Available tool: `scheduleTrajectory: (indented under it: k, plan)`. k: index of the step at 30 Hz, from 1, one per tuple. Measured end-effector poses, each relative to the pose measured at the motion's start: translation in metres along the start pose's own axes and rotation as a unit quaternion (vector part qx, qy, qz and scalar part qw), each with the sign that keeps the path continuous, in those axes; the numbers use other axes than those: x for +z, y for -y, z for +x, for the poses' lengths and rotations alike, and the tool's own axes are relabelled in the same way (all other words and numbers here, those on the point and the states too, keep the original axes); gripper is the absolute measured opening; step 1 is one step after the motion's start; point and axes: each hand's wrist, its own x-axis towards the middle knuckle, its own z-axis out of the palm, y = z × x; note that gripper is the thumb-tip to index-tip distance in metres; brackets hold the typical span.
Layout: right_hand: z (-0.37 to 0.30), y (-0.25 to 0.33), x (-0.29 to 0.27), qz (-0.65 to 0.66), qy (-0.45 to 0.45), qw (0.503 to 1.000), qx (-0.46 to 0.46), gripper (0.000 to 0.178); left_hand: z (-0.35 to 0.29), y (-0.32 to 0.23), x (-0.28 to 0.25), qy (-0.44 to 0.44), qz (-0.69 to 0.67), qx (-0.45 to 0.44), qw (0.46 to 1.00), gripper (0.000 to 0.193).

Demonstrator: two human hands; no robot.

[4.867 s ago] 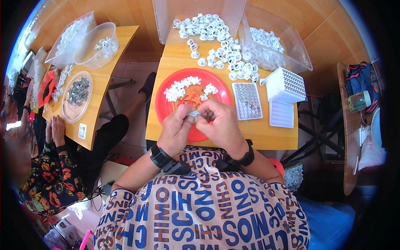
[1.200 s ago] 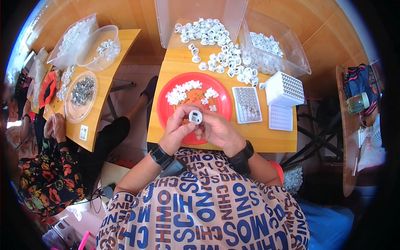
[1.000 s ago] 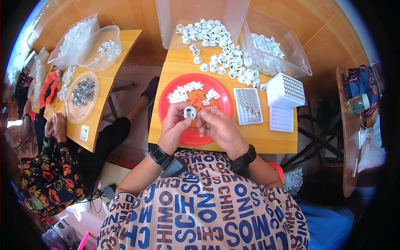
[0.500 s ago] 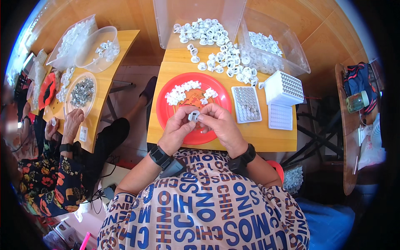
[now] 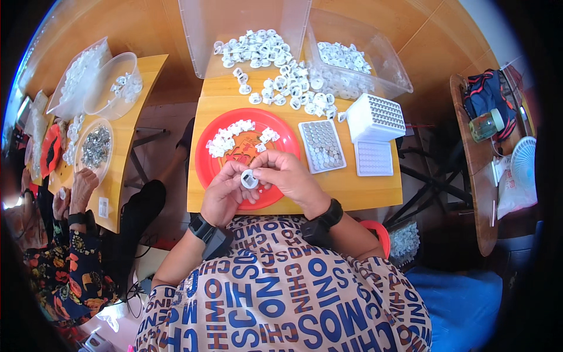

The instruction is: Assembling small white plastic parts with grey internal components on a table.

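Note:
Over the near part of a red plate (image 5: 202, 167), a round white plastic piece (image 5: 249, 179) with a dark rectangular slot faces upward. My left hand (image 5: 221, 196) grips its side, fingers curled beneath. The thumb and forefinger of my right hand (image 5: 296, 183) pinch at its upper right edge; whether they also hold a smaller part is too small to tell. Small white plastic parts (image 5: 226, 141) lie heaped on the plate's far side. Right of the plate sits a white tray of silvery round discs (image 5: 321, 146).
Stacked white trays (image 5: 375, 120) stand at the table's right. Behind, many round white pieces (image 5: 258, 50) spill from a clear bin lying on its side, beside another clear bin (image 5: 387, 70). At the left, a co-worker's hands (image 5: 82, 188) work near a bowl of metal parts (image 5: 97, 146).
The white piece has turned so its round slotted face shows, and my left hand has rolled more palm-up beneath it. The whole view has shifted, moving the table leftward in the picture.

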Motion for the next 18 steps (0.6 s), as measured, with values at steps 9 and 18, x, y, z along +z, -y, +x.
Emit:
scheduleTrajectory:
  k: [9,18]
  plan:
    - [-0.003,0.002,0.003,-0.011,-0.024,0.999,-0.041,0.013,0.005,0.002,0.001,0.006,-0.084,-0.034,0.996,0.017]
    - [-0.033,0.023,-0.068,-0.426,-0.300,0.839,-0.156,0.009,0.003,-0.005,0.000,-0.010,-0.104,-0.003,0.994,0.021]
